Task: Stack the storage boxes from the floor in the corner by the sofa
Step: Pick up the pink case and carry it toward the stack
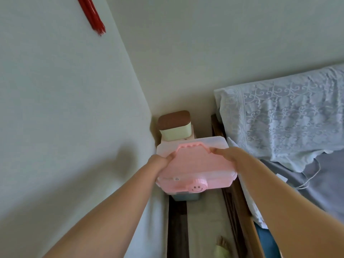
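Note:
A pink storage box with a scalloped handle and a smiley-face clasp sits between my hands, low in the narrow corner beside the sofa. My left hand grips its left edge. My right hand grips its right edge, thumb near the handle. Under it lies a translucent white box, and a pale blue box shows below the clasp. Behind them a cream box with a brown lid stands on a white box against the wall. Whether the pink box touches the white one is hidden.
The white wall closes the left side. The sofa's dark wooden arm and a lace cover over grey cushions bound the right. The floor strip between them is narrow. A foot in a green slipper stands below.

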{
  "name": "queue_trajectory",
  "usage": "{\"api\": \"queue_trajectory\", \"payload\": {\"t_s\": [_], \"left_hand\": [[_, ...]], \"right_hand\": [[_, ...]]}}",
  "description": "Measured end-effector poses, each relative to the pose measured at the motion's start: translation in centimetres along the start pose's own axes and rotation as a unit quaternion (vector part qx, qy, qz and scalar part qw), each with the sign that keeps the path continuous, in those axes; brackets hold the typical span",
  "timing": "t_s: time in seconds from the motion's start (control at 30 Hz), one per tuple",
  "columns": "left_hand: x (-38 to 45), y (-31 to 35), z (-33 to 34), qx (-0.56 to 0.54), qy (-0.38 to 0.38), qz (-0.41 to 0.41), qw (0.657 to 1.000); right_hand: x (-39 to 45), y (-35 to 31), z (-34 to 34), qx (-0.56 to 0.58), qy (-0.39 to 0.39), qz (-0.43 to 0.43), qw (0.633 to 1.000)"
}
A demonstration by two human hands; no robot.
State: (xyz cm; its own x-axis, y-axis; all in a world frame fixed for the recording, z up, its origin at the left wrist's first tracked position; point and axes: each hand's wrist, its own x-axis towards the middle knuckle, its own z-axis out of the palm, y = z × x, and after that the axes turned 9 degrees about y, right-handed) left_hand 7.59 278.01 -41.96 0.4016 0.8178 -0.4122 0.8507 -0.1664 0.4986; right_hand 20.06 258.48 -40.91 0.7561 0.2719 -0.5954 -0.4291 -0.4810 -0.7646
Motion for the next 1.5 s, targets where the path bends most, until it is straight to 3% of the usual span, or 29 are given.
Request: {"api": "queue_trajectory", "payload": {"t_s": [0.3, 0.73, 0.83, 1.07, 1.5], "left_hand": [[20.9, 9.1, -3.2, -0.077, 0.043, -0.023, 0.996], [43.4, 16.5, -3.5, -0.074, 0.015, -0.011, 0.997], [48.0, 17.5, -2.8, -0.117, 0.005, -0.032, 0.993], [54.4, 18.7, -1.6, -0.14, -0.005, -0.026, 0.99], [55.6, 18.2, -0.3, -0.102, 0.023, -0.054, 0.993]], "right_hand": [[18.5, -14.3, 6.3, -0.036, 0.009, -0.011, 0.999], [37.9, -24.6, 13.8, -0.059, 0.042, -0.015, 0.997], [42.1, -26.0, 15.7, -0.07, 0.04, -0.001, 0.997], [48.5, -28.0, 17.8, -0.108, 0.051, 0.006, 0.993], [50.3, -27.0, 19.0, -0.138, 0.047, -0.01, 0.989]]}}
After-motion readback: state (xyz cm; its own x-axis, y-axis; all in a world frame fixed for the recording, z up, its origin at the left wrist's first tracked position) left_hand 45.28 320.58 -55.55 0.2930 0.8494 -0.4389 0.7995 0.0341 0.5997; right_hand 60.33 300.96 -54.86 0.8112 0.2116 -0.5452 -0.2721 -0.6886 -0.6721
